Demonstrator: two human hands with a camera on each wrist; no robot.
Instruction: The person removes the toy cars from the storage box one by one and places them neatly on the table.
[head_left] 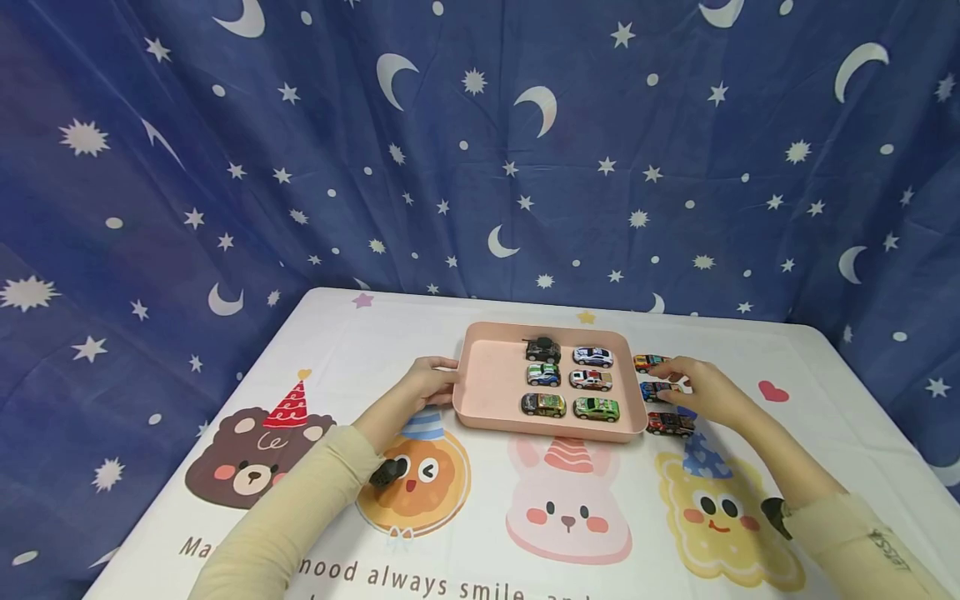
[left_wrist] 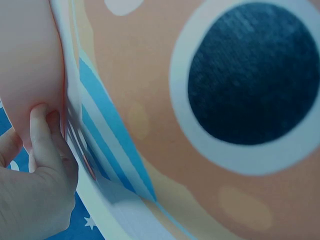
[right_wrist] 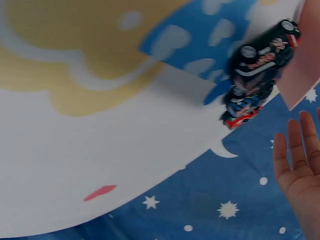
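Note:
A pink rectangular tray [head_left: 491, 375] carries several toy vehicles in two columns, among them a black toy tank [head_left: 542, 349], a white toy car [head_left: 592, 357] and a green toy car [head_left: 597, 409]. My left hand [head_left: 431, 382] holds the tray's left side; in the left wrist view its fingers [left_wrist: 42, 132] press against the pink wall. Just outside the right wall stand a red-yellow toy car [head_left: 649, 363], a blue toy car [head_left: 657, 392] and a black-red toy car [head_left: 671, 424]. Over these cars hovers my right hand [head_left: 697, 386], its fingers extended in the right wrist view.
A white tablecloth [head_left: 765, 450] printed with cartoon figures covers the table. Behind the table hangs a blue curtain [head_left: 480, 200] with moons and stars. Each wrist bears a black device, such as the one [head_left: 387, 472] by the left sleeve.

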